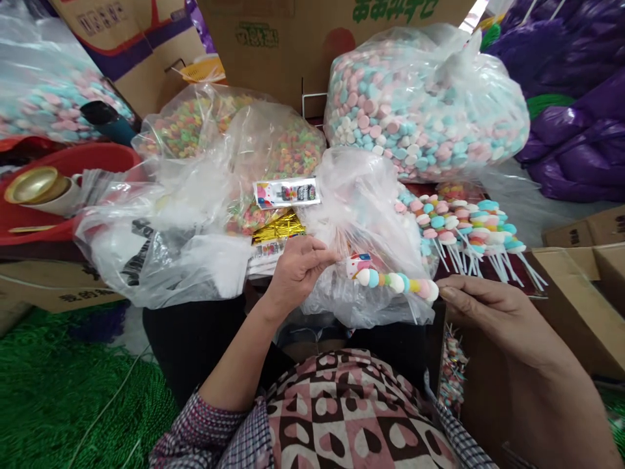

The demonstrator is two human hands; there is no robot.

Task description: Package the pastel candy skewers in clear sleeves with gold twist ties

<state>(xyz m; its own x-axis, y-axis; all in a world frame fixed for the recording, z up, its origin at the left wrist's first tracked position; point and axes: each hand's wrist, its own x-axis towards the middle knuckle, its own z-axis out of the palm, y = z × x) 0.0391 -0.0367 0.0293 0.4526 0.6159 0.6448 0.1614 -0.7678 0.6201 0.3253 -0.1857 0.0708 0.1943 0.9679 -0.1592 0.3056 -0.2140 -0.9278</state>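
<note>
The person's right hand [493, 312] pinches the stick end of a candy skewer [395, 282], held level over the lap, while the left hand [295, 270] grips its printed sleeve [358, 264], fingers closed to steady it.

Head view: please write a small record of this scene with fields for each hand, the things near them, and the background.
left hand: pinches the open end of a thin clear sleeve
right hand: holds the stick end of a candy skewer
skewer state: round pastel candies in a row, lying level between the hands
near the hands: pile of finished skewers; gold twist ties
behind: big bag of pink and blue candies
</note>
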